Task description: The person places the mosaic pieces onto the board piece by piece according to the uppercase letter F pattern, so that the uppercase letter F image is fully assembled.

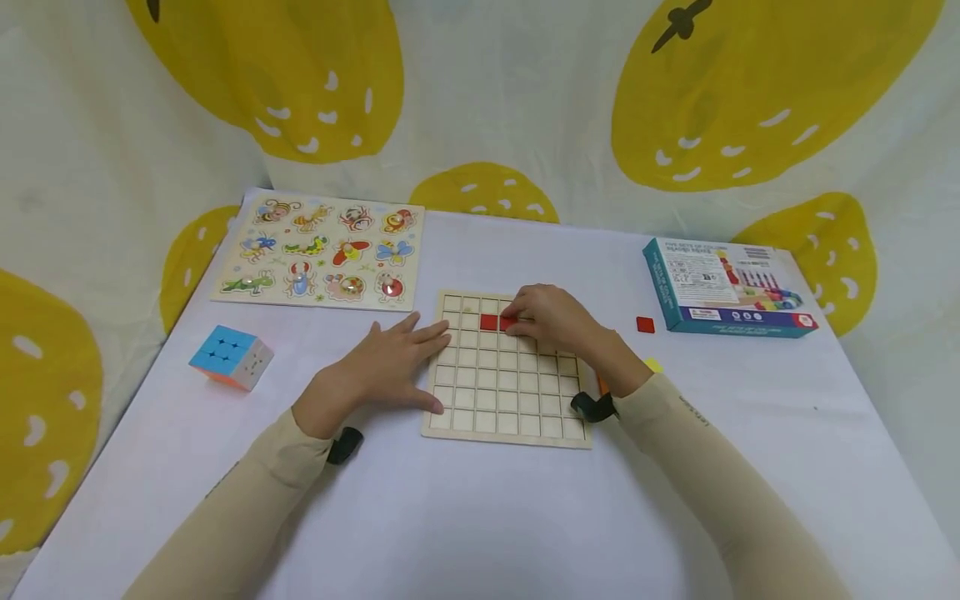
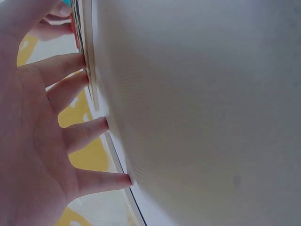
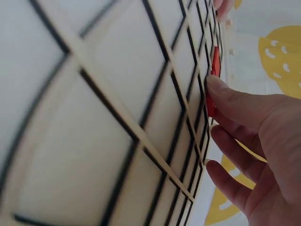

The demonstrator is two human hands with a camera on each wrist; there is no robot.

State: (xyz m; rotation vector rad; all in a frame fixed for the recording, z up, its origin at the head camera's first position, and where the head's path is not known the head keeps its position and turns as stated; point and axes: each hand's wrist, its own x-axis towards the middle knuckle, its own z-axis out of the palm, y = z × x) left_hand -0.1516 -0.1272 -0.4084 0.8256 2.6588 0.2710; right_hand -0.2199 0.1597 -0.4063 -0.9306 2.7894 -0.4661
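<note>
A wooden grid board [image 1: 486,400] lies flat on the table in front of me. One red square tile [image 1: 488,322] sits in a cell near its top. Beside it, my right hand [image 1: 558,318] pinches a second red tile [image 3: 210,106] between thumb and fingers, right at the neighbouring cell. In the right wrist view the thumb [image 3: 242,106] covers part of this tile. My left hand [image 1: 386,360] is spread at the board's left side, its thumb and some fingertips at the edge. The left wrist view shows its fingers straight and apart, holding nothing.
A loose red tile [image 1: 646,324] lies right of the board, near a printed box [image 1: 735,287]. Yellow [image 1: 654,365] and orange [image 1: 603,385] pieces show partly behind the right wrist. An insect puzzle board [image 1: 341,293] and a puzzle cube [image 1: 231,354] are on the left.
</note>
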